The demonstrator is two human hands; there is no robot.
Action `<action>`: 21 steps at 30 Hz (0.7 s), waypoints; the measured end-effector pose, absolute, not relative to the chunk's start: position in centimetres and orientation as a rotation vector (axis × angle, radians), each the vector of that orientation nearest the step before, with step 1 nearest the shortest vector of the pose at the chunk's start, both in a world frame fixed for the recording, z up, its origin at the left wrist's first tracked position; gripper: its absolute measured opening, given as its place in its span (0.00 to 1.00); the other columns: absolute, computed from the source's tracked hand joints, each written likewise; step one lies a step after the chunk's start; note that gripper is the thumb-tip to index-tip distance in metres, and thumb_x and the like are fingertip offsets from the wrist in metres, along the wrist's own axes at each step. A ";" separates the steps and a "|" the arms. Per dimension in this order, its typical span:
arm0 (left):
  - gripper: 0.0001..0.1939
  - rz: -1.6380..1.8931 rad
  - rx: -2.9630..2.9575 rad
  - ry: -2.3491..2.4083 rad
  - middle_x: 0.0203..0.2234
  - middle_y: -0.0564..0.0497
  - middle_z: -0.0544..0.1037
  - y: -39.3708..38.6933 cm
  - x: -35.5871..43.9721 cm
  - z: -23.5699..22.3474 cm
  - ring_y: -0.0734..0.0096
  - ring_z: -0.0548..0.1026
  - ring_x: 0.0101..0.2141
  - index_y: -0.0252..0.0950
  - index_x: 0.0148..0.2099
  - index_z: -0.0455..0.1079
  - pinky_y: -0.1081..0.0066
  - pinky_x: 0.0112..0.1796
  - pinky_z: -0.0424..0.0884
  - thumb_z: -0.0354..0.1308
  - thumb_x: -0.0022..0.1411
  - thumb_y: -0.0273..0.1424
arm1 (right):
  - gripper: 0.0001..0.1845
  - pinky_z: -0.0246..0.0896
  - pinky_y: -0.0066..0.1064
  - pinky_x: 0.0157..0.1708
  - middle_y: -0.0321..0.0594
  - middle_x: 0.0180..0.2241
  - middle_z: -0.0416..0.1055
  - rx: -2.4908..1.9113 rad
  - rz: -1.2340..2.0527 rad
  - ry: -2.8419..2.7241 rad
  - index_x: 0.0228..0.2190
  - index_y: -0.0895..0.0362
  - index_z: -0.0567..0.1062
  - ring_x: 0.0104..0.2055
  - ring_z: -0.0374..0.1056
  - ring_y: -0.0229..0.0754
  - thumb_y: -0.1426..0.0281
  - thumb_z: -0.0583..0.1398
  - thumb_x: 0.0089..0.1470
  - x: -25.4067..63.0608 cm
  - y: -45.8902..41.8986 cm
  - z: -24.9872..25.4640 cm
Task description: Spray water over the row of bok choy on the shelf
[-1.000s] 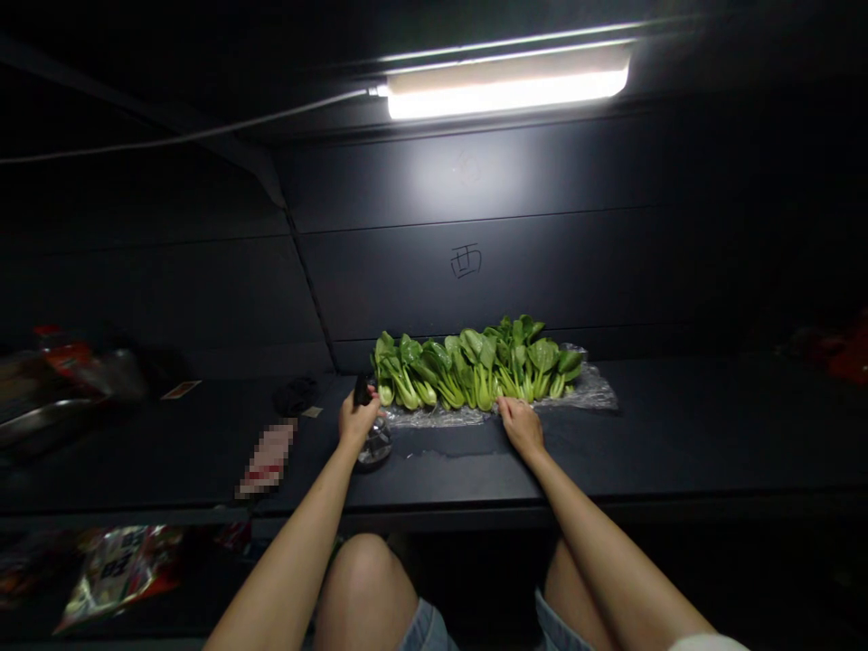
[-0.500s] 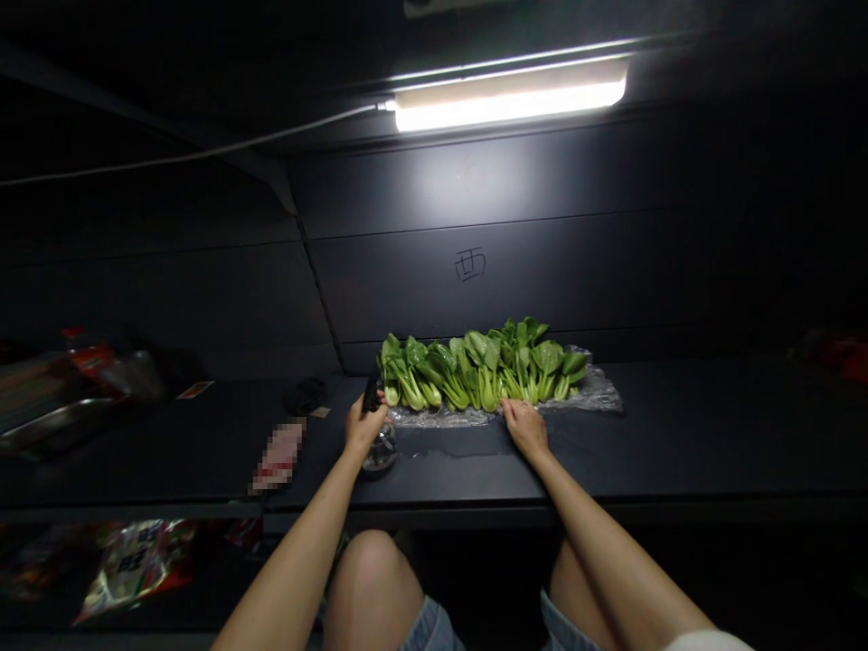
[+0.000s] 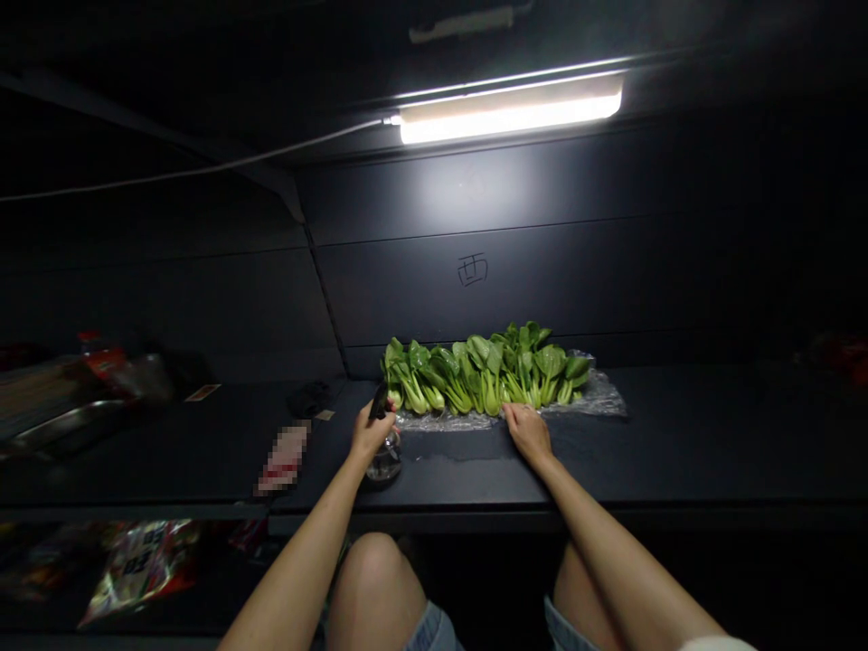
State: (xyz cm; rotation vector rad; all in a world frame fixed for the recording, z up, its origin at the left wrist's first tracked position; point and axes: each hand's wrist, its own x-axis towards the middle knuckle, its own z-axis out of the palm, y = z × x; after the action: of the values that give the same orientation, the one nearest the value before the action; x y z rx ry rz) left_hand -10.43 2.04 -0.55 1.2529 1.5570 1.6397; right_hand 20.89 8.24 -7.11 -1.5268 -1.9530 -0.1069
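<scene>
My left hand (image 3: 372,427) is wrapped round the neck of a clear spray bottle (image 3: 385,463) with a black top, close to the left end of a row of green bok choy (image 3: 481,371). The bok choy heads lie side by side, leaves toward the back panel and pale stems toward me, on crumpled clear plastic film (image 3: 600,398). My right hand (image 3: 529,431) is closed at the film's front edge, right by the stems. Whatever its fingertips may pinch is hidden.
A lit tube lamp (image 3: 512,113) with a white cable hangs above the dark shelf (image 3: 461,479). To the left lie a blurred-out pinkish item (image 3: 283,459), a dark crumpled thing (image 3: 308,398) and a metal tray (image 3: 64,425). Snack bags (image 3: 142,565) sit on a lower shelf.
The whole scene has slid slightly down and right as my head moved. Both hands keep nearly the same places beside the bok choy, with the spray bottle still in the left.
</scene>
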 end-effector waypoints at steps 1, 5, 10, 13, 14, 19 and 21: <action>0.12 1.638 1.245 1.549 0.26 0.53 0.75 2.0 -10.3 -0.5 0.72 0.74 0.21 0.34 0.33 0.72 0.75 0.21 0.71 0.59 0.40 0.27 | 0.25 0.59 0.32 0.41 0.46 0.36 0.79 -1.519 -0.111 -1.950 0.34 0.57 0.79 0.42 0.71 0.46 0.65 0.45 0.68 20.9 8.2 -7.1; 0.12 1.609 1.261 1.498 0.25 0.53 0.75 1.9 -10.0 -0.5 0.73 0.74 0.20 0.34 0.33 0.72 0.74 0.21 0.72 0.59 0.40 0.27 | 0.25 0.59 0.31 0.42 0.46 0.36 0.79 -1.489 -0.101 -1.928 0.35 0.58 0.79 0.42 0.71 0.46 0.64 0.45 0.68 20.9 8.0 -7.1; 0.12 1.570 1.301 1.455 0.25 0.53 0.74 2.4 -9.6 -0.7 0.71 0.74 0.22 0.33 0.32 0.71 0.71 0.22 0.74 0.60 0.40 0.27 | 0.26 0.58 0.31 0.41 0.46 0.35 0.78 -1.465 -0.089 -1.914 0.35 0.58 0.79 0.41 0.71 0.45 0.64 0.44 0.68 21.0 7.7 -7.0; 0.13 1.547 1.321 1.441 0.26 0.53 0.75 2.5 -8.9 -0.6 0.71 0.75 0.24 0.34 0.34 0.71 0.73 0.22 0.73 0.60 0.40 0.28 | 0.27 0.58 0.31 0.41 0.47 0.36 0.78 -1.475 -0.073 -1.903 0.36 0.58 0.79 0.42 0.71 0.45 0.63 0.43 0.69 21.1 7.6 -7.0; 0.14 1.533 1.333 1.441 0.27 0.52 0.75 2.5 -8.7 -0.4 0.71 0.75 0.24 0.34 0.35 0.71 0.74 0.22 0.72 0.60 0.40 0.28 | 0.28 0.58 0.31 0.41 0.47 0.36 0.79 -1.477 -0.065 -1.902 0.36 0.58 0.79 0.42 0.71 0.45 0.63 0.43 0.69 21.1 7.6 -7.0; 0.13 1.447 1.414 1.476 0.28 0.53 0.76 2.3 -7.7 0.0 0.74 0.74 0.20 0.34 0.35 0.71 0.74 0.24 0.71 0.58 0.42 0.27 | 0.28 0.58 0.31 0.43 0.47 0.39 0.79 -1.497 -0.020 -1.891 0.40 0.59 0.80 0.43 0.71 0.45 0.63 0.43 0.69 21.2 7.7 -7.0; 0.12 1.411 1.453 1.485 0.26 0.54 0.76 2.3 -7.5 0.1 0.73 0.74 0.19 0.35 0.34 0.70 0.74 0.24 0.71 0.58 0.42 0.29 | 0.27 0.59 0.31 0.43 0.47 0.40 0.79 -1.508 -0.006 -1.884 0.40 0.59 0.80 0.44 0.71 0.45 0.63 0.43 0.68 21.3 7.7 -7.0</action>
State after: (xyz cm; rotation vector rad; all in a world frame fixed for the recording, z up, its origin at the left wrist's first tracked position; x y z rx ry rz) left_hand -7.46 2.31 0.10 1.4530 1.4846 1.4112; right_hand 21.28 7.68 -7.04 -1.5081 -1.8837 -0.0060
